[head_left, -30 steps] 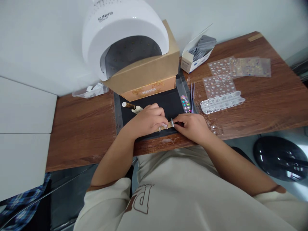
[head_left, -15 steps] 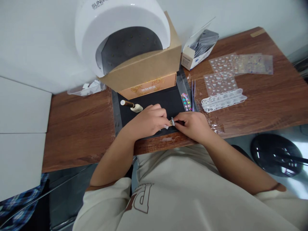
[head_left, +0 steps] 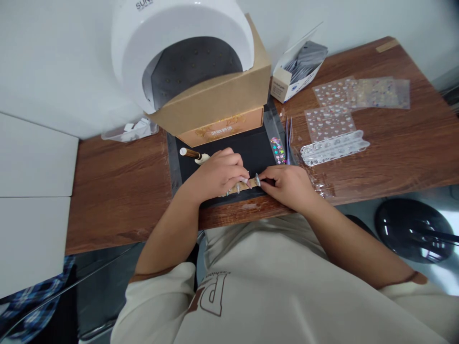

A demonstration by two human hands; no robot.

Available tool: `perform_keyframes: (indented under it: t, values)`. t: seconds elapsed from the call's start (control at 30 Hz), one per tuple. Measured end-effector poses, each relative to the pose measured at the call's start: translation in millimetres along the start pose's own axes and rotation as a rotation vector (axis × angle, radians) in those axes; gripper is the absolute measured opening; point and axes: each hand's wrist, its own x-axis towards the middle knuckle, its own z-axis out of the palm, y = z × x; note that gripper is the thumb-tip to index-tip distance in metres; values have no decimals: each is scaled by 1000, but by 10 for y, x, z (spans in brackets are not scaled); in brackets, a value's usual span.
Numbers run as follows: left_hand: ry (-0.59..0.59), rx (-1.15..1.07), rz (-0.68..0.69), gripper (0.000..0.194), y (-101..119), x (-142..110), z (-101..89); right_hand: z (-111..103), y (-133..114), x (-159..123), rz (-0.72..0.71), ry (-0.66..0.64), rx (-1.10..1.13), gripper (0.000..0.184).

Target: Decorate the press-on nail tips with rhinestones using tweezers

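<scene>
A narrow tan strip lies near the front edge of the black mat, with several small silvery upright pieces along it. My right hand comes in from the right, its thumb and forefinger closed on the silvery piece at the strip's right end. Over the strip's left part is my left hand, fingers curled, pinching a small white piece whose kind I cannot make out. Just behind the left hand, a nail polish bottle with a gold and white cap lies tilted, partly covered by the knuckles.
A white nail lamp stands on a cardboard box at the back. To the right are tweezers, a sheet of shiny stars, a clear bead case, sticker sheets and an open carton. A clear tray sits left.
My left hand has lifted slightly and its fingers have drawn back, so more of the tan strip and its silvery pieces shows. My right hand stays on the strip's right end.
</scene>
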Motion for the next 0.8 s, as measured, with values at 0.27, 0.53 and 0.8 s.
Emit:
perform_keyframes:
  t: [0.27, 0.53, 0.8]
  values:
    - [-57, 42, 87, 24, 137, 33, 48, -4, 3, -1, 4, -1, 4, 17]
    - [-57, 95, 56, 29, 84, 15, 13, 6, 9, -4, 0, 6, -1, 17]
    - [-25, 49, -33, 29, 18, -4, -5, 3, 6, -12, 6, -8, -5, 18]
